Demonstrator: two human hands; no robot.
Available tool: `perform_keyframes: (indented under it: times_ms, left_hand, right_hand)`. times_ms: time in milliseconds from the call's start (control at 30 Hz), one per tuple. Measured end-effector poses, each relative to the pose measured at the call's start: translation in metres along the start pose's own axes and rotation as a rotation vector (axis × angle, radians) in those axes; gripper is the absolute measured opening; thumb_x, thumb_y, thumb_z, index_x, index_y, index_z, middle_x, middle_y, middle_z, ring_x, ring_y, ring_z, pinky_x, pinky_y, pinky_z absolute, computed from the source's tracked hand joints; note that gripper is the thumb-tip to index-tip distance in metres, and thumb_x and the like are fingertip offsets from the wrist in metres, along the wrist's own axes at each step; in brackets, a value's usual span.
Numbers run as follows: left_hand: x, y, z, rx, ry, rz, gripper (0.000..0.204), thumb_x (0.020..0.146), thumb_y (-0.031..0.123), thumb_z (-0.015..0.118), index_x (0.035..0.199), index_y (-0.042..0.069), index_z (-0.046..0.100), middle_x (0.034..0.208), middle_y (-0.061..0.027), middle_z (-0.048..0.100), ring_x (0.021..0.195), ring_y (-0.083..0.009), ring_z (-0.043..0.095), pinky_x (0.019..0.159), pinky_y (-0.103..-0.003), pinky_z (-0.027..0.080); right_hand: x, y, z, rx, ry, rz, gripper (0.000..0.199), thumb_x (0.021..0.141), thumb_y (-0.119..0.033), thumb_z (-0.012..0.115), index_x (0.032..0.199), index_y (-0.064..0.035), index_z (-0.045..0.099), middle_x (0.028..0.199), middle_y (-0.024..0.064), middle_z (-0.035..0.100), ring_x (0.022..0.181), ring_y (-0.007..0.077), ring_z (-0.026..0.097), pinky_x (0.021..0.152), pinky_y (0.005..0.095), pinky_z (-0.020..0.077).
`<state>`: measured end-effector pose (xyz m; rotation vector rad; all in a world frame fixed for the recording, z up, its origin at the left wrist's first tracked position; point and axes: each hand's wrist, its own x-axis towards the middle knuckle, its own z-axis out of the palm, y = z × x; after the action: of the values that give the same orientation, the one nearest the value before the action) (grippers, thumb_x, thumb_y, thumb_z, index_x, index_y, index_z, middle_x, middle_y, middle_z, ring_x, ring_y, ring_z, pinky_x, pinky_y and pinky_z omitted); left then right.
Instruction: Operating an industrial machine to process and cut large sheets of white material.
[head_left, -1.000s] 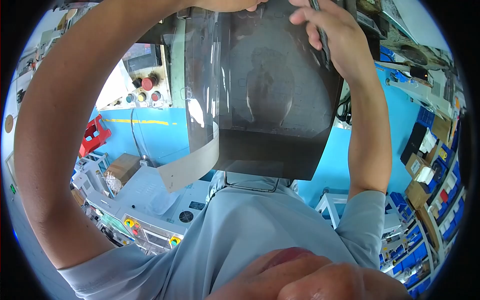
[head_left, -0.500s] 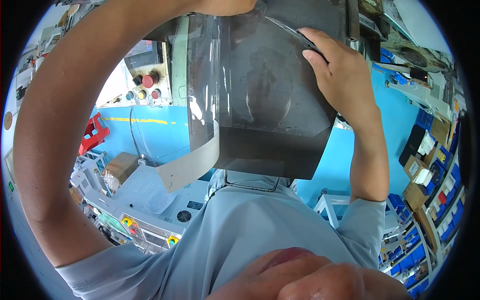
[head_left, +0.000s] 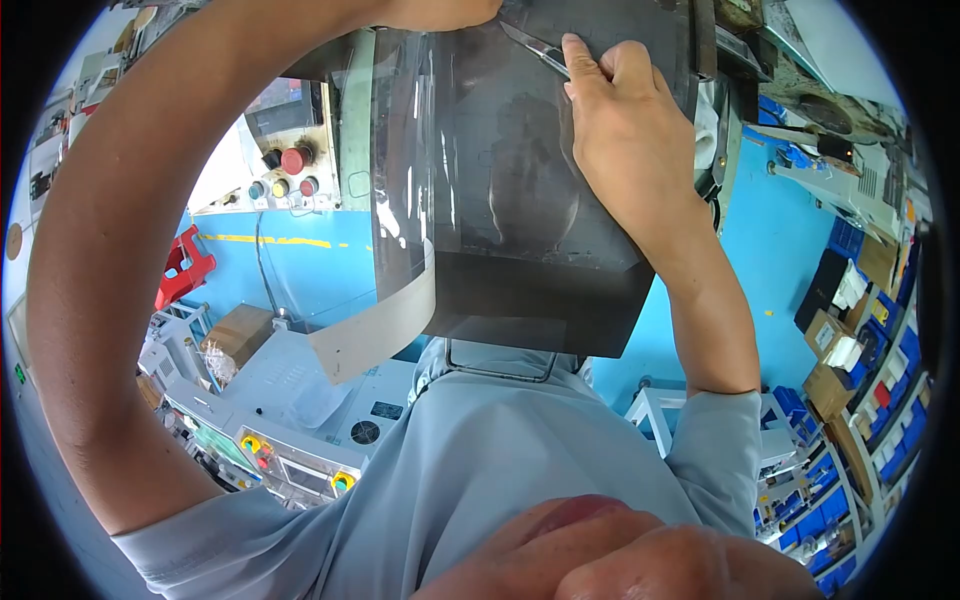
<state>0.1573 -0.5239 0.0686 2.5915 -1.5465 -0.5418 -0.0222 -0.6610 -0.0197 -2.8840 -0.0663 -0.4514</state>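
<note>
A dark flat plate (head_left: 540, 290) lies in front of me, with worn, shiny marks on its face. Along its left side hangs a curled sheet of clear film (head_left: 404, 140), and a whitish strip (head_left: 385, 322) bends away at its lower end. My right hand (head_left: 635, 140) is closed round a slim, pointed metal tool (head_left: 535, 46), blade-like in outline; its exact kind is unclear. The tool's tip points up-left over the plate, close to my left hand (head_left: 445, 12). That hand rests by the plate's far part, and the picture's top edge cuts off its fingers.
Left of the plate stands a control panel with a red push button (head_left: 296, 159). A red stool (head_left: 185, 268), a cardboard box (head_left: 238, 335) and a grey machine (head_left: 300, 400) are lower left. Shelves with blue bins (head_left: 895, 440) line the right.
My right hand has moved left and turned, bringing the tool's tip closer to my left hand. The left hand has shifted slightly left; the plate and film are almost unmoved.
</note>
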Motion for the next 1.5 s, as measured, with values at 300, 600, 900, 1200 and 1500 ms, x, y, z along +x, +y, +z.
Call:
perform_keyframes:
  times_ms: [300,600,900,1200,1500]
  left_hand:
    - [0.000,0.001,-0.001,0.026,-0.016,0.001,0.016,0.087,0.010,0.057,0.096,0.002,0.067,0.094,-0.0206,0.071,0.093,-0.0374,0.069,0.082,-0.044,0.054]
    - [0.000,0.003,-0.001,0.017,-0.007,0.034,0.016,0.088,0.011,0.057,0.096,0.003,0.067,0.093,-0.0200,0.071,0.092,-0.0373,0.069,0.082,-0.044,0.054]
    - [-0.006,0.010,-0.034,-0.493,-0.219,-0.201,0.023,0.090,0.012,0.058,0.108,0.000,0.065,0.095,-0.0108,0.074,0.090,-0.0208,0.068,0.078,-0.035,0.053]
    - [-0.033,0.013,-0.059,-0.535,-0.262,-0.041,0.023,0.091,0.018,0.062,0.107,0.001,0.064,0.098,-0.0070,0.075,0.090,-0.0140,0.065,0.078,-0.028,0.049]
    - [-0.077,0.033,-0.061,0.065,-0.184,0.063,0.041,0.099,0.036,0.061,0.119,0.000,0.065,0.109,-0.0133,0.073,0.102,-0.0276,0.068,0.091,-0.038,0.052]
  right_hand:
    - [-0.006,-0.003,-0.005,-0.019,-0.044,0.109,0.031,0.093,-0.016,0.067,0.123,-0.0100,0.071,0.093,0.0070,0.056,0.077,0.0260,0.066,0.065,0.0391,0.0556]
    - [0.000,0.004,-0.003,-0.078,-0.023,0.101,0.035,0.087,-0.006,0.062,0.121,-0.0010,0.067,0.096,0.0125,0.057,0.080,0.0265,0.068,0.063,0.0373,0.0583]
    - [0.019,0.019,-0.017,0.477,0.172,0.098,0.031,0.091,-0.015,0.071,0.120,-0.0061,0.067,0.101,0.0053,0.067,0.069,0.0159,0.061,0.061,0.0296,0.0486]
    - [0.038,-0.005,-0.015,0.598,0.460,-0.150,0.025,0.078,0.002,0.079,0.097,0.0022,0.062,0.091,0.0138,0.062,0.069,0.0228,0.059,0.059,0.0307,0.0454]
    - [0.009,-0.008,-0.027,0.944,0.109,0.376,0.009,0.091,-0.008,0.068,0.098,-0.0024,0.070,0.083,0.0026,0.063,0.066,0.0119,0.057,0.061,0.0245,0.0463]
